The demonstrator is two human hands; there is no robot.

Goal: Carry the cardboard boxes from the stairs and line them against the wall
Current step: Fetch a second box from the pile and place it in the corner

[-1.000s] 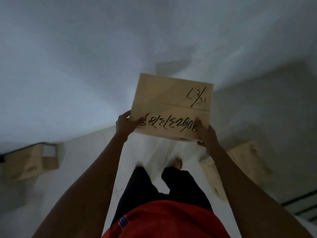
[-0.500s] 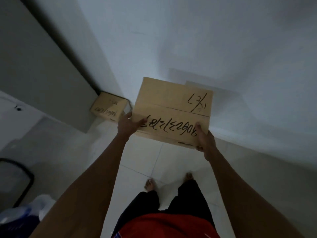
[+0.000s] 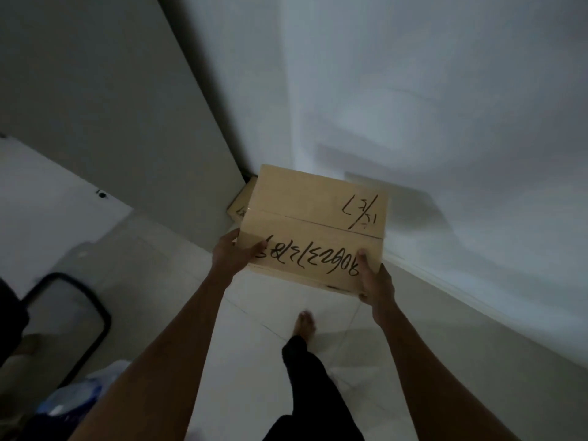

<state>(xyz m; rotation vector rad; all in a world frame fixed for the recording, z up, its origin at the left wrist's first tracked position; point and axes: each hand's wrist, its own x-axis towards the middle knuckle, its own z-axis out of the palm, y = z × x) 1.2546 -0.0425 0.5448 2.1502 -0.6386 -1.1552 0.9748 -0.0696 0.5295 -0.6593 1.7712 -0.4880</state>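
Observation:
I hold a closed cardboard box point(image 3: 315, 218) with black handwriting on its top, level in front of me at chest height. My left hand point(image 3: 230, 254) grips its near left corner, thumb on top. Its near right corner is gripped by my right hand point(image 3: 375, 281), thumb also on top. A second cardboard box point(image 3: 240, 203) sits on the floor in the corner by the white wall point(image 3: 429, 106), mostly hidden behind the one I carry.
A grey wall panel point(image 3: 111, 106) runs down the left to the corner. A dark-framed object point(image 3: 68, 326) and a bluish plastic bag point(image 3: 71, 399) lie on the tiled floor at lower left. My bare foot point(image 3: 304, 324) steps on white tiles point(image 3: 254, 361).
I have turned and walked toward the corner. The floor box, plainly visible to the left before, now sits mostly behind the carried box. Both hands keep the same grip.

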